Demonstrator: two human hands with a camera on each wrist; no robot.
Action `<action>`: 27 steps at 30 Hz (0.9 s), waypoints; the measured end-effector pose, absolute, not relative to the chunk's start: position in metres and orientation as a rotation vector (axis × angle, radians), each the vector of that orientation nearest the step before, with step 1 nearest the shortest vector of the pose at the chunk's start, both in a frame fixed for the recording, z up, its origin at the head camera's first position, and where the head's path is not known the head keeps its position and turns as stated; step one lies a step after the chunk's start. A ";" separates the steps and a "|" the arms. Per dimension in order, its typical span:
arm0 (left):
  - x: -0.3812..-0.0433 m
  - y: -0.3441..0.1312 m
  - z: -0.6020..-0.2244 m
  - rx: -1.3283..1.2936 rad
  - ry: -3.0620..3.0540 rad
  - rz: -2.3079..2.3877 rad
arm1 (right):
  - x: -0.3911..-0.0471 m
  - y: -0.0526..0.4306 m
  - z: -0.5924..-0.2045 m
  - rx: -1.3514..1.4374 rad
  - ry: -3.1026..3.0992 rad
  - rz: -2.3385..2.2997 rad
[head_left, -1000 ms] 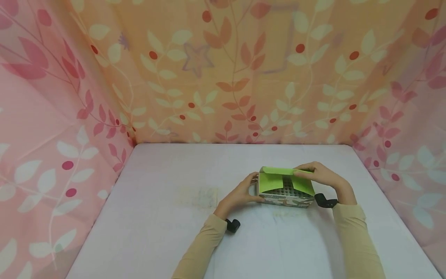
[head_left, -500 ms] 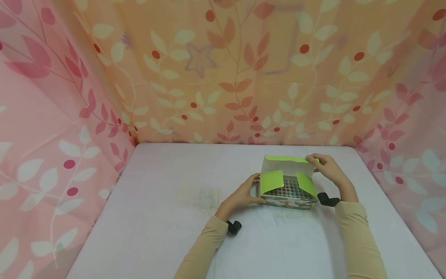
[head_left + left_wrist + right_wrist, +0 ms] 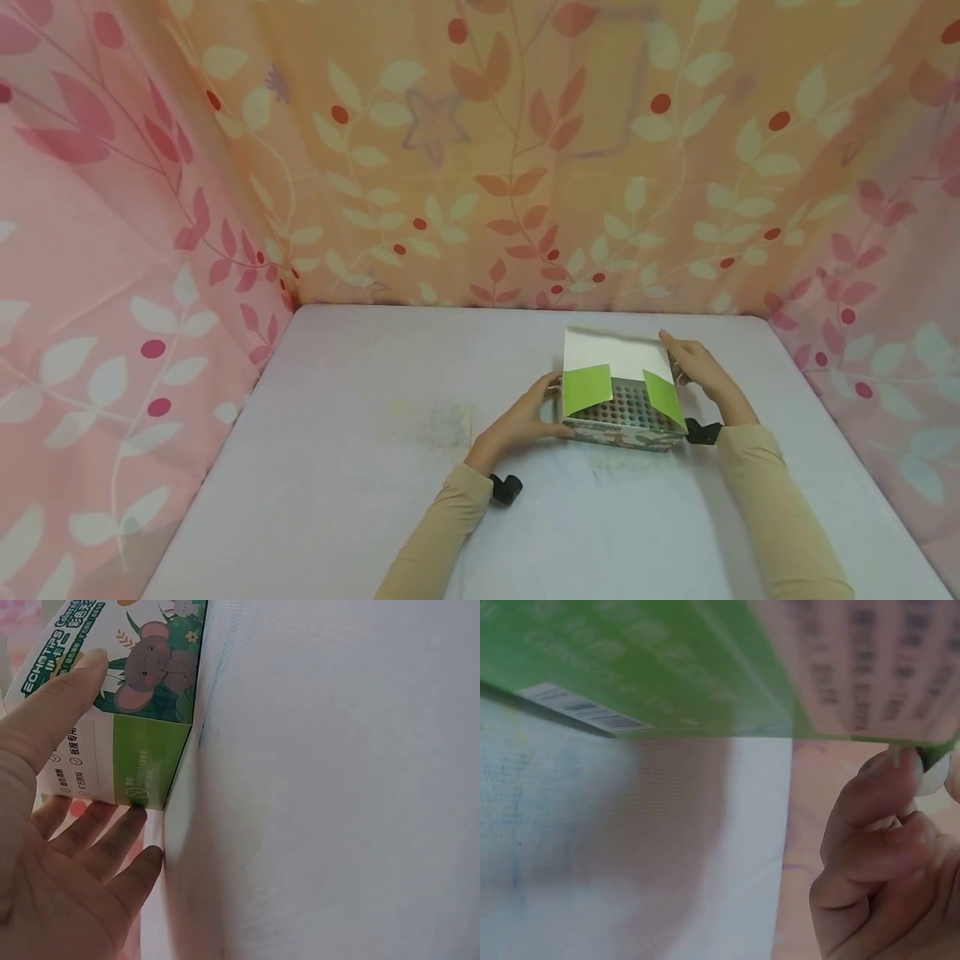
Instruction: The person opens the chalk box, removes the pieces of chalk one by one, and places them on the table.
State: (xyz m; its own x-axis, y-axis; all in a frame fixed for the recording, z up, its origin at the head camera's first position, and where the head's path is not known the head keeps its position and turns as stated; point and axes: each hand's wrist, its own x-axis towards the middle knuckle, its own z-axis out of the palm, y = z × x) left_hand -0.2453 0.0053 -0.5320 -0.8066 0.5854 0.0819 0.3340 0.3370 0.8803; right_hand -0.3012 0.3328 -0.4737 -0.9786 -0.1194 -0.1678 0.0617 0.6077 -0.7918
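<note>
A box of colored chalk (image 3: 626,437) stands on the right half of the table, its printed front facing me. Its lid (image 3: 615,354) is folded back with the white inside showing. Two green side flaps (image 3: 588,392) slant over rows of round chalk ends (image 3: 626,406). My left hand (image 3: 521,417) grips the box's left end; in the left wrist view the thumb (image 3: 71,694) lies on the elephant-printed front and the fingers are at the end panel. My right hand (image 3: 701,371) is at the back right corner by the lid, its fingers (image 3: 877,795) curled against the box edge.
A white cloth covers the table (image 3: 360,500), with a faint stain (image 3: 431,423) left of the box. Floral curtains (image 3: 480,167) enclose the back and both sides. A black wrist device (image 3: 506,489) sits on each wrist.
The lid has swung up and back, uncovering the chalk, and the side flaps have spread apart. My right hand moved with the lid to the back right corner; my left hand stayed on the box.
</note>
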 end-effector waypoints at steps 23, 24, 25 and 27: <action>-0.219 0.014 -0.514 0.589 2.582 1.381 | -0.247 0.319 -0.434 -0.161 2.586 -1.139; -0.217 0.016 -0.510 0.572 2.622 1.385 | -0.241 0.316 -0.430 -0.176 2.593 -1.118; -0.215 0.019 -0.506 0.561 2.667 1.395 | -0.235 0.313 -0.426 -0.187 2.600 -1.095; -0.214 0.026 -0.501 0.544 2.771 1.401 | -0.224 0.305 -0.420 -0.221 2.632 -1.033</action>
State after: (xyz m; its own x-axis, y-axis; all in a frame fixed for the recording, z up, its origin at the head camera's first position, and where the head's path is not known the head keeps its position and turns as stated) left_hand -0.2136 0.0255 -0.5010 -0.9405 0.2982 0.1631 0.3081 0.5455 0.7794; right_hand -0.2240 0.3050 -0.4199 -0.9419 -0.2507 -0.2234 -0.0318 0.7289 -0.6838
